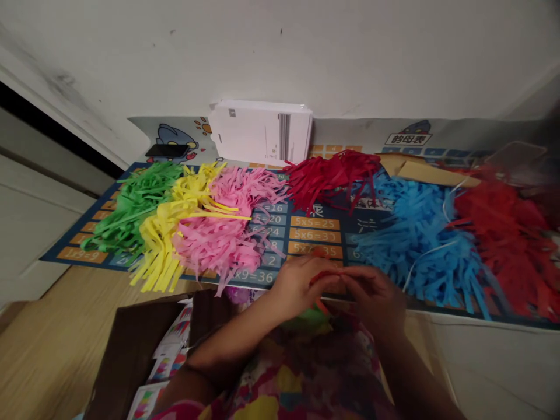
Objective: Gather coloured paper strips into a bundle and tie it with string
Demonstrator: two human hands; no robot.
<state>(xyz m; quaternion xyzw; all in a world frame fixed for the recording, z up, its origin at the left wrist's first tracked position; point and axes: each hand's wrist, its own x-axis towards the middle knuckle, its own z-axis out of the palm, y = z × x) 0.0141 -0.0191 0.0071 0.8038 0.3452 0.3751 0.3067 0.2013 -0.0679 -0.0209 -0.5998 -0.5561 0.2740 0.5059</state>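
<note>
View from a head-worn camera, looking down at a table against a pale wall. A blue mat (315, 224) printed with multiplication sums covers the table, and loose heaps of cut paper strips lie across it, sorted by colour.

From the left:
- A green heap (131, 210) lies with a dark phone (167, 151) behind it.
- A yellow heap (168, 233) touches the green one.
- A pink heap (227, 227) overlaps the yellow one.
- Behind the pink heap, a stack of white sheets (262, 137) leans on the wall.
- Past a bare stretch of mat, a dark red heap (330, 178) lies towards the back.
- Next is a wide blue heap (420, 233), with a brown paper sheet (422, 171) behind it.
- A bright red heap (503, 239) lies blurred at the right edge.

At the near edge of the mat, in the bare stretch, the person's two hands meet. The left hand (300, 286) and the right hand (374, 294) each pinch one red-orange strip (326, 273) with fingertips drawn close together. The strip spans the small gap between them, just above the mat. How the strip is folded or bent cannot be made out.

Below the hands are a green scrap (308, 319) and a lap in bright patterned cloth. An open cardboard box (126, 350) of printed cards stands at the lower left.

The cutting looks largely done, since six full heaps are lying ready. The handwork looks barely begun, because only this one strip is in hand and no finished piece shows on the mat.
</note>
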